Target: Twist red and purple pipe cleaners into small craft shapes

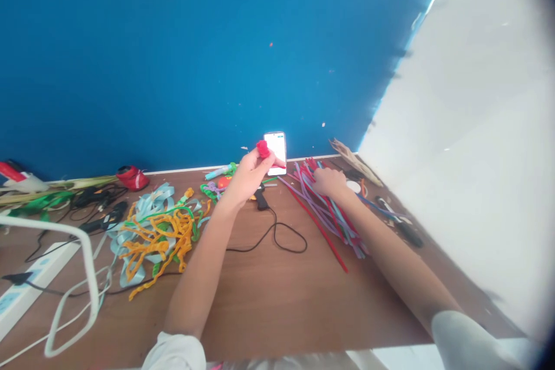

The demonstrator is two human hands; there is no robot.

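My left hand [249, 176] is raised over the middle of the table, its thumb and fingers closed on a small red fuzzy pipe-cleaner flower [262, 148]. A red stem-like end shows past the fingertips. Behind that hand a phone [277, 147] with a lit white screen leans upright against the wall. My right hand [330, 182] is closed over the upper end of a bundle of pipe cleaners [323, 202] in red, lilac and pale green. Its fingertips are partly hidden among the strands. Just below my left hand lies a black glue gun [261, 199] with its cord.
Light-blue ribbon [154, 202] and orange fuzzy strands [162, 237] lie tangled at left. A white power strip [37, 283] and a white bent frame [93, 283] stand nearer. Dried husks [355, 162] and a black-handled tool [407, 232] are at right, beside the wall.
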